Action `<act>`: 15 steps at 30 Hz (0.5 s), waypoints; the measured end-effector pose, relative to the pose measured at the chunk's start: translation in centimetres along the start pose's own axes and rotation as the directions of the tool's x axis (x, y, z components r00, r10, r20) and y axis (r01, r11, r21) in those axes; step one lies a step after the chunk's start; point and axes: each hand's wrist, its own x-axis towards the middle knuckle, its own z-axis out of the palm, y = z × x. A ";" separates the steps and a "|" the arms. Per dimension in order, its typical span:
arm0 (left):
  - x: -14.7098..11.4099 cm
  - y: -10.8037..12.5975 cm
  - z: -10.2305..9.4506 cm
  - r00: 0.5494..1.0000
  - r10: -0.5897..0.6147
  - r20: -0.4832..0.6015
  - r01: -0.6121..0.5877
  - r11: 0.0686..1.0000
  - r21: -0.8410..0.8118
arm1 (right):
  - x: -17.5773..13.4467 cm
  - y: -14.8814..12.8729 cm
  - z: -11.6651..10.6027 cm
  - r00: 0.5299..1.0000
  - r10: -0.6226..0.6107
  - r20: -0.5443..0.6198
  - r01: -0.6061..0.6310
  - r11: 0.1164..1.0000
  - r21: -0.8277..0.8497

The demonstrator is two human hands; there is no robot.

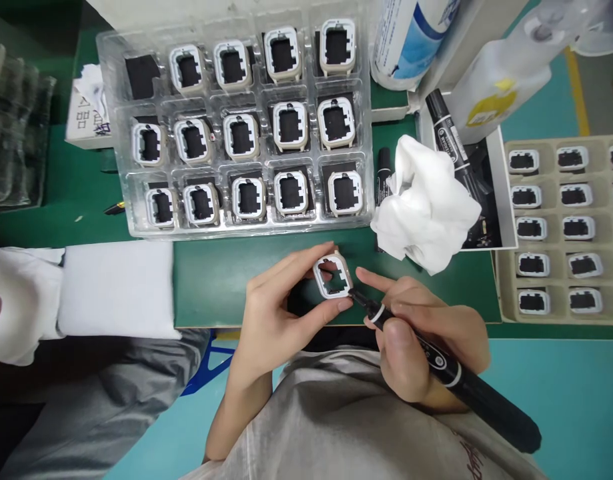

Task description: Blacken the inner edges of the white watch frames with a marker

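Note:
Between thumb and fingers, my left hand (281, 310) grips a small beige watch case frame (317, 275) with a white inner rim, just off the table's near edge. My right hand (426, 340) is closed around a black marker pen (439, 360), its index finger stretched out. The marker's tip meets the frame's lower right side, or comes very close to it. Just beyond my hands lies a clear plastic tray (246, 230) holding several similar frames over dark pads; its far left pocket has only a dark pad.
A crumpled white tissue (426, 200) sits beside a white box (509, 193) with another marker (449, 133) on it. Behind stand a spray bottle (506, 87) and a blue-white canister (411, 40). A beige tray (501, 280) of frames is at right. White cloth (119, 287) and another person's leg (111, 393) are at left.

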 end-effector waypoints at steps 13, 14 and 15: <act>0.8 1.1 -3.5 0.997 0.035 -0.065 -0.025 0.988 0.152 | -1.2 0.9 1.0 0.986 -0.037 -0.163 0.034 0.999 -0.020; 1.5 1.3 -4.7 0.992 0.072 -0.108 -0.045 0.972 0.233 | -1.2 1.0 0.9 0.988 -0.045 -0.148 0.042 0.999 -0.025; 2.4 1.5 -6.1 0.985 0.107 -0.138 -0.059 0.947 0.316 | -1.3 1.0 0.8 0.990 -0.047 -0.135 0.042 0.998 -0.037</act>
